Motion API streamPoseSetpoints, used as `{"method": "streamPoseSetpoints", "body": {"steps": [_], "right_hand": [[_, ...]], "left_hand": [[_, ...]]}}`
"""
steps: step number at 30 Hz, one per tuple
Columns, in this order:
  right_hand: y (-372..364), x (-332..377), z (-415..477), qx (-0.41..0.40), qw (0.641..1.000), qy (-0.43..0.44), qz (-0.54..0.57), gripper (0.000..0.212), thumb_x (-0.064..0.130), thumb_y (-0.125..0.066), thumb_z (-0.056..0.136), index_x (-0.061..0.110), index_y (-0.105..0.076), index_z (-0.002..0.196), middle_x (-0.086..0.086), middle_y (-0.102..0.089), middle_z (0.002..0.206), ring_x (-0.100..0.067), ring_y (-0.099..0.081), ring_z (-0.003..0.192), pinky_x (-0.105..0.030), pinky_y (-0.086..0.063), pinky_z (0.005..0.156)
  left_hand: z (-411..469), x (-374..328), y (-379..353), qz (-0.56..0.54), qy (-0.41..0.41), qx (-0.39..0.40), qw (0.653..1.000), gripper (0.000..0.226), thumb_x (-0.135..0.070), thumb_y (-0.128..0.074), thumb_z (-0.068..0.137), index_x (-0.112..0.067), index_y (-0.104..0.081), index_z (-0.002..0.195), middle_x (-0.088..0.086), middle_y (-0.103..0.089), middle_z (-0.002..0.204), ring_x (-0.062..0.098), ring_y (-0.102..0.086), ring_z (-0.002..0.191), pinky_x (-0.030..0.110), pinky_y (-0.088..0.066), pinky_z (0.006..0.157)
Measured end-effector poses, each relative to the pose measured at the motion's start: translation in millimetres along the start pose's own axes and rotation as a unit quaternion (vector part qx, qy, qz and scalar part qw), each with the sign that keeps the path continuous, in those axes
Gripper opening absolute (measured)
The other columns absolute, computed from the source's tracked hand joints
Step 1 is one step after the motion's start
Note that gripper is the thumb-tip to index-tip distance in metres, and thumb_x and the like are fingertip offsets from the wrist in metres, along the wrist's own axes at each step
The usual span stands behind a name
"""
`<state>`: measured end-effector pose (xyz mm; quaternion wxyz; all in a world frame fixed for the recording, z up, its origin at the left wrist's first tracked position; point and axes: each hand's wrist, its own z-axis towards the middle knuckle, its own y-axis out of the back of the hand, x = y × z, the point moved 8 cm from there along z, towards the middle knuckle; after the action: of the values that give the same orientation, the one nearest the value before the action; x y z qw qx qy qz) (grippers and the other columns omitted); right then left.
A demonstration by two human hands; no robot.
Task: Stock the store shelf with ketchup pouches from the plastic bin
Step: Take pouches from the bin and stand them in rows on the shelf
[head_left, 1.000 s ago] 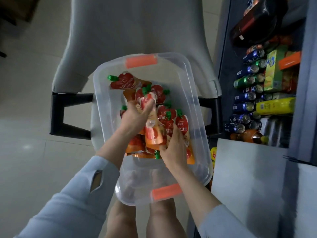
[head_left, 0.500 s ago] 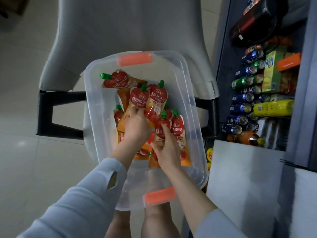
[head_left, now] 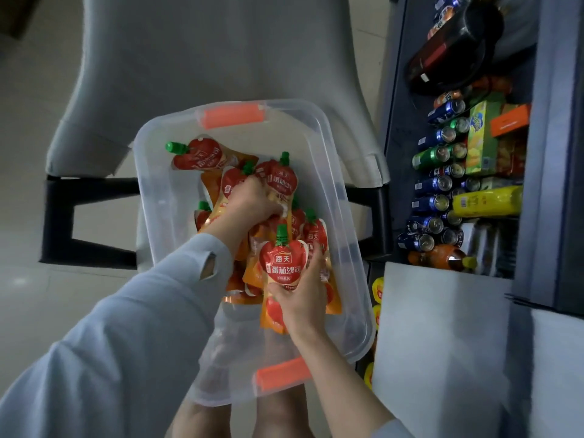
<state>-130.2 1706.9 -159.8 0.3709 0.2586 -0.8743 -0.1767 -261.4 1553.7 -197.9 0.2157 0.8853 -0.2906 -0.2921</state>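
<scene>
A person stocking a store shelf (head_left: 543,159) reaches with both hands into a clear plastic bin (head_left: 344,235) heaped with ketchup pouches (head_left: 316,235), red and orange packs with green screw caps.

The right hand (head_left: 301,300), near the bin's near edge, has fingers and thumb wrapped around the lower half of a raised pouch (head_left: 282,263). It is held upright above the pile, cap pointing away from the person and label facing the camera.

The left hand (head_left: 252,200), sleeved in pale blue, is at the middle of the bin. Its fingers are curled down over a pair of pouches (head_left: 281,181) whose red tops and green caps stick out beyond the knuckles.

One more pouch (head_left: 199,156) lies flat on its own near the bin's far left corner, cap pointing left. The other pouches are stacked loosely along the bin's middle and right side, under and between the two hands.

The bin has an orange handle (head_left: 234,114) at its far edge and another at its near edge, where bare legs (head_left: 278,412) show beneath it. A grey chair (head_left: 205,58) with black arms stands just beyond the bin.

The shelf is at the right and holds rows of drink cans (head_left: 433,184) seen from above. Just beside the cans lies a yellow bottle (head_left: 486,202), and a green carton (head_left: 482,137) stands just beyond it.
</scene>
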Motion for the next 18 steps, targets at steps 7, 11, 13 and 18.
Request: {"method": "streamPoseSetpoints", "body": {"steps": [7, 11, 13, 18], "right_hand": [[33, 13, -24, -0.001, 0.994, -0.008, 0.107, 0.069, 0.034, -0.083, 0.078, 0.027, -0.048, 0.138, 0.009, -0.062, 0.128, -0.013, -0.06, 0.12, -0.042, -0.048, 0.107], [58, 27, -59, 0.002, 0.976, -0.023, 0.215, 0.043, 0.038, -0.081, 0.08, 0.036, -0.059, 0.117, 0.009, -0.07, 0.112, -0.012, -0.069, 0.104, -0.043, -0.055, 0.098], [72, 35, -82, -0.011, 0.972, -0.016, 0.233, 0.042, 0.047, -0.077, 0.082, 0.033, -0.061, 0.118, 0.007, -0.072, 0.112, -0.014, -0.07, 0.104, -0.047, -0.056, 0.097], [116, 50, -149, -0.048, 0.955, 0.004, 0.294, 0.028, 0.042, -0.071, 0.089, 0.027, -0.067, 0.112, 0.001, -0.076, 0.104, -0.018, -0.074, 0.095, -0.049, -0.058, 0.092]], "left_hand": [[-56, 25, 26, -0.249, -0.014, -0.003, 0.969, 0.045, -0.02, -0.065, 0.088, -0.018, -0.045, 0.128, 0.0, -0.059, 0.112, 0.02, -0.061, 0.099, 0.03, -0.052, 0.071], [-107, 35, 44, -0.306, -0.021, -0.022, 0.951, 0.04, -0.016, -0.063, 0.09, -0.018, -0.042, 0.125, 0.003, -0.06, 0.114, 0.021, -0.062, 0.098, 0.029, -0.052, 0.069], [-136, 35, 54, -0.333, -0.02, -0.017, 0.942, 0.041, -0.014, -0.061, 0.091, -0.018, -0.042, 0.127, 0.004, -0.06, 0.115, 0.021, -0.062, 0.1, 0.032, -0.053, 0.073], [-214, 8, 79, -0.364, -0.079, 0.035, 0.927, 0.037, -0.013, -0.061, 0.091, -0.016, -0.045, 0.125, 0.008, -0.062, 0.115, 0.023, -0.064, 0.1, 0.036, -0.055, 0.076]]}}
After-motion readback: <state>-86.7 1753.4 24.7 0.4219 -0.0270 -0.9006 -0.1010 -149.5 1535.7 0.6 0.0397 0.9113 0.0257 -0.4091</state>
